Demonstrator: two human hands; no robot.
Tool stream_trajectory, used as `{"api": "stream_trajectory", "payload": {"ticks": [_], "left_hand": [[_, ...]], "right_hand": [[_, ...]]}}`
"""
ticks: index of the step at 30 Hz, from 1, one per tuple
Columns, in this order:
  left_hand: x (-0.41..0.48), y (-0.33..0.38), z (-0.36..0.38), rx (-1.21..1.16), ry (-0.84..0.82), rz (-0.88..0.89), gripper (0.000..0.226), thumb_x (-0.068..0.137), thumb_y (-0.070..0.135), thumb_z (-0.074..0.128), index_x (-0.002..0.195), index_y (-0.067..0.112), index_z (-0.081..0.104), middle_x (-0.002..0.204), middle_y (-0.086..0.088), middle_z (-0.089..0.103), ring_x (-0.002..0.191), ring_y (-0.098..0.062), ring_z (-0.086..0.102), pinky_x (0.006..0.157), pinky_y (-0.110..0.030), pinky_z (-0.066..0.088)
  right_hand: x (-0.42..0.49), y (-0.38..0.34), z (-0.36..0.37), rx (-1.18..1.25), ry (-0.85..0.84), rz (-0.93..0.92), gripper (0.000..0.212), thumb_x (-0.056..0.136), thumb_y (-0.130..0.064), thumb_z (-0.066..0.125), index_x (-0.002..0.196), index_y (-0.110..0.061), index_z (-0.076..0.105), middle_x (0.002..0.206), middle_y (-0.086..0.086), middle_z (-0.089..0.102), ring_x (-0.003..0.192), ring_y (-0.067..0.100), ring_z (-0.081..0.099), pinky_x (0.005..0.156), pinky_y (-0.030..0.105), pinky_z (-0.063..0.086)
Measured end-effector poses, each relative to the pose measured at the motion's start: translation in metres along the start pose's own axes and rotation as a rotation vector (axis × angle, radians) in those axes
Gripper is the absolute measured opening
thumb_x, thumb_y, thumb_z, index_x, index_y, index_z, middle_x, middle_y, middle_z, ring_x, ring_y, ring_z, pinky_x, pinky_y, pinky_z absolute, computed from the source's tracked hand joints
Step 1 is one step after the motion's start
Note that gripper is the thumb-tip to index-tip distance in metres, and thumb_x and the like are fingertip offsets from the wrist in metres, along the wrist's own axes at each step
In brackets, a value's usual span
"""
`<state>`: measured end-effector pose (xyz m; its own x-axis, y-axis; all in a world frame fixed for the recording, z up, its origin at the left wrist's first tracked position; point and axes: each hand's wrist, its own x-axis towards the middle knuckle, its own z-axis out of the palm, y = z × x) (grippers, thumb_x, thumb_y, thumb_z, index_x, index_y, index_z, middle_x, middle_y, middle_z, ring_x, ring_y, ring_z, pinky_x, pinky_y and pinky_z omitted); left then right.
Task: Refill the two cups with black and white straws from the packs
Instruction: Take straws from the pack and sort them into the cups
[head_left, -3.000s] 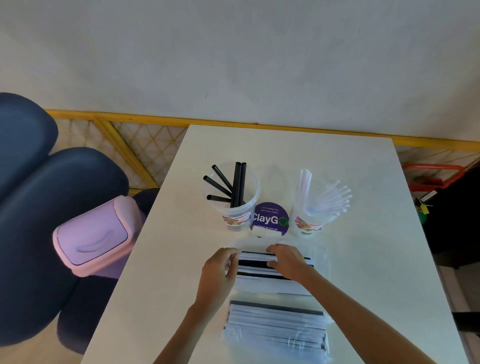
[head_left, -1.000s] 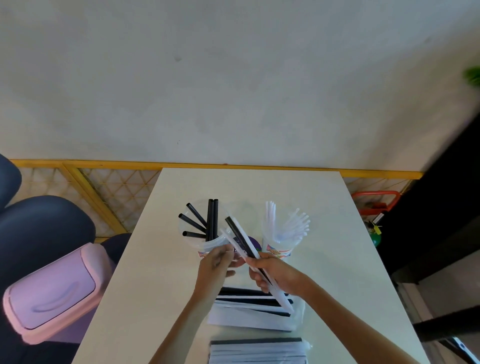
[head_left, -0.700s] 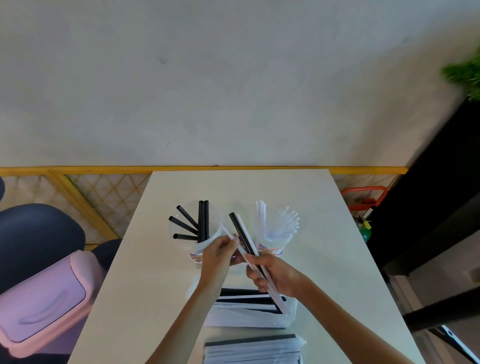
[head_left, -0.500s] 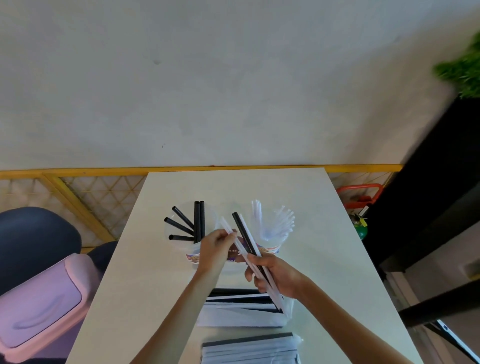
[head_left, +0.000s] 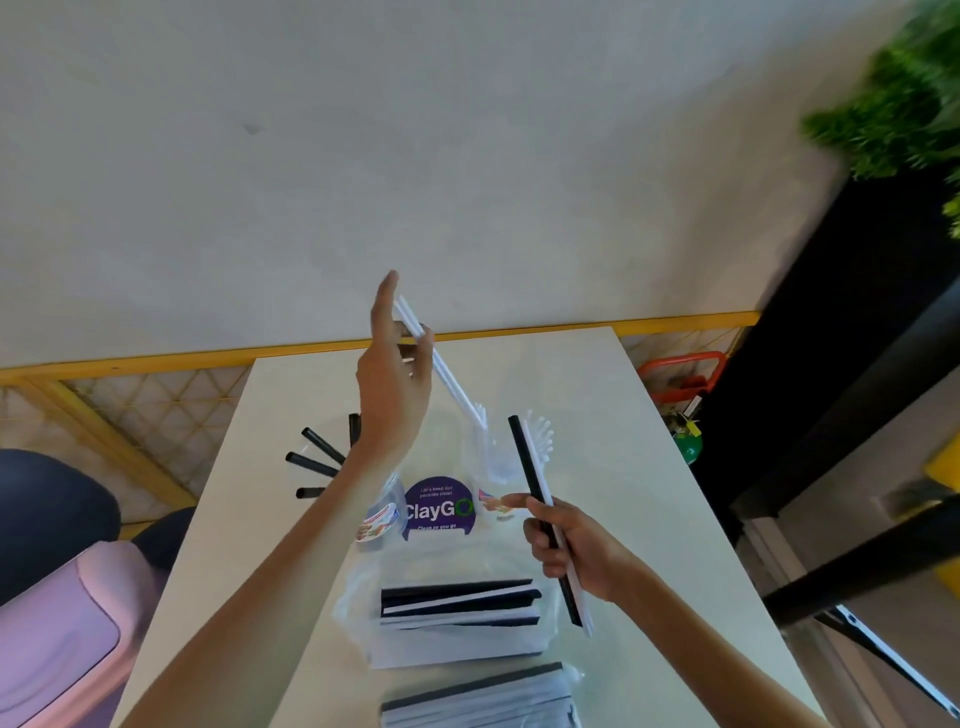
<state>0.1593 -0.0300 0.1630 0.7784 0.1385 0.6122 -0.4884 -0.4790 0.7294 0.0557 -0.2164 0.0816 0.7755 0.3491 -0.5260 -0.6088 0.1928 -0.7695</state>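
Head view: the left hand is raised, pinching a thin white straw whose low end reaches the clear cup of white straws mid-desk. The right hand curls round a long black straw. Shiny flat packs lie by the desk's near edge, and the left arm hides part of the black-straw cup.

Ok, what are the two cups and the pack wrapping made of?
Cup with black straws and cup with white straws: likely clear glossy plastic; table shows through walls. Pack wrapping: likely thin clear plastic film; crinkled, shiny, packed straws visible inside.
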Motion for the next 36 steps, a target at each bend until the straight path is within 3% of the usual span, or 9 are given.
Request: {"api": "stream_trajectory", "payload": {"ticks": [5, 11, 15, 18, 20, 25, 28, 33, 36], "left_hand": [[-0.047, -0.022, 0.040, 0.099, -0.322, -0.035, 0.047, 0.095, 0.016, 0.050, 0.138, 0.030, 0.038, 0.083, 0.002, 0.066, 0.080, -0.012, 0.066, 0.075, -0.024, 0.051], [-0.076, -0.042, 0.072, 0.200, -0.478, -0.063, 0.038, 0.097, 0.015, 0.045, 0.134, 0.020, 0.046, 0.089, -0.007, 0.068, 0.081, -0.020, 0.064, 0.075, -0.029, 0.052], [-0.081, -0.053, 0.077, 0.327, -0.596, 0.041, 0.038, 0.098, 0.010, 0.040, 0.136, 0.010, 0.046, 0.123, -0.007, 0.060, 0.117, -0.022, 0.052, 0.090, -0.031, 0.047], [-0.076, -0.055, 0.074, 0.454, -0.597, 0.172, 0.041, 0.092, 0.003, 0.049, 0.133, 0.002, 0.048, 0.125, -0.012, 0.059, 0.114, -0.031, 0.052, 0.084, -0.042, 0.054], [-0.073, -0.050, 0.071, 0.429, -0.500, 0.171, 0.042, 0.091, 0.005, 0.048, 0.133, 0.001, 0.047, 0.128, -0.014, 0.056, 0.108, -0.033, 0.054, 0.085, -0.039, 0.053], [-0.069, -0.020, 0.053, 0.025, -0.321, -0.269, 0.032, 0.095, 0.015, 0.049, 0.126, 0.008, 0.054, 0.106, -0.004, 0.064, 0.092, -0.016, 0.061, 0.076, -0.014, 0.046], [-0.069, -0.013, 0.041, -0.109, -0.343, -0.519, 0.028, 0.092, 0.021, 0.057, 0.115, 0.005, 0.060, 0.089, -0.005, 0.068, 0.075, -0.019, 0.067, 0.071, -0.027, 0.055], [-0.067, -0.021, 0.015, -0.127, -0.310, -0.667, 0.008, 0.088, 0.017, 0.061, 0.087, 0.010, 0.064, 0.074, -0.009, 0.068, 0.070, -0.028, 0.067, 0.074, -0.046, 0.056], [-0.045, -0.024, -0.005, -0.192, -0.214, -0.706, 0.012, 0.089, 0.011, 0.058, 0.098, 0.003, 0.060, 0.075, -0.011, 0.064, 0.062, -0.023, 0.062, 0.072, -0.047, 0.057]], "right_hand": [[-0.006, -0.003, -0.007, 0.050, 0.022, 0.010, 0.026, 0.099, -0.019, 0.035, 0.109, -0.015, 0.058, 0.050, -0.007, 0.025, 0.039, 0.005, 0.019, 0.037, 0.014, 0.020], [-0.011, -0.007, -0.014, 0.095, 0.025, 0.000, 0.025, 0.098, -0.023, 0.037, 0.109, -0.016, 0.058, 0.052, -0.006, 0.023, 0.040, 0.004, 0.019, 0.038, 0.015, 0.020], [-0.011, -0.009, -0.016, 0.124, 0.016, 0.004, 0.026, 0.098, -0.026, 0.038, 0.110, -0.016, 0.059, 0.051, -0.006, 0.024, 0.038, 0.004, 0.021, 0.037, 0.014, 0.020], [-0.009, -0.010, -0.015, 0.136, 0.009, 0.007, 0.030, 0.098, -0.030, 0.038, 0.115, -0.017, 0.058, 0.050, -0.006, 0.025, 0.038, 0.004, 0.021, 0.038, 0.015, 0.019], [-0.007, -0.010, -0.012, 0.132, -0.006, 0.007, 0.033, 0.099, -0.033, 0.037, 0.120, -0.019, 0.057, 0.050, -0.006, 0.025, 0.038, 0.004, 0.021, 0.039, 0.015, 0.019], [0.002, -0.010, 0.002, 0.104, -0.087, -0.029, 0.037, 0.098, -0.038, 0.036, 0.129, -0.027, 0.050, 0.053, -0.007, 0.031, 0.041, 0.003, 0.022, 0.039, 0.014, 0.023], [0.009, -0.009, 0.018, 0.056, -0.144, -0.060, 0.036, 0.099, -0.039, 0.034, 0.131, -0.031, 0.048, 0.056, -0.006, 0.036, 0.041, 0.003, 0.023, 0.038, 0.013, 0.025], [0.016, -0.005, 0.043, 0.016, -0.171, -0.055, 0.036, 0.097, -0.043, 0.035, 0.123, -0.025, 0.052, 0.060, -0.003, 0.045, 0.042, 0.004, 0.027, 0.041, 0.014, 0.026], [0.019, -0.005, 0.050, 0.012, -0.172, -0.053, 0.038, 0.099, -0.042, 0.032, 0.125, -0.021, 0.051, 0.062, -0.002, 0.046, 0.043, 0.006, 0.031, 0.044, 0.016, 0.031]]}}
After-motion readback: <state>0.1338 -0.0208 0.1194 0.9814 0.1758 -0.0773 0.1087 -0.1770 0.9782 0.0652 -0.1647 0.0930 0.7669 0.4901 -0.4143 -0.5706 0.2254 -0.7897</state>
